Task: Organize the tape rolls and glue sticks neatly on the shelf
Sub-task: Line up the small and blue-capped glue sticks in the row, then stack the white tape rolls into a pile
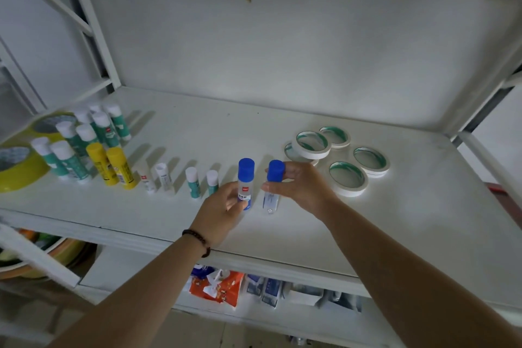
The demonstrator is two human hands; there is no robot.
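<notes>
Two blue-capped glue sticks stand upright near the front middle of the white shelf [395,220]. My left hand [223,213] grips the left blue-capped stick [246,175] around its lower body. My right hand [299,186] holds the right blue-capped stick [274,175] by its cap. To the left runs a row of small white-capped sticks [193,182], then two yellow sticks [111,162] and several green-and-white sticks [70,161]. Several white tape rolls [348,178] lie flat to the right, some overlapping.
Two wide yellow tape rolls [17,167] lie at the shelf's far left end. The shelf's white back panel [282,51] rises behind. Below, a lower shelf holds an orange packet [217,287] and small packages; a bowl [42,251] sits lower left.
</notes>
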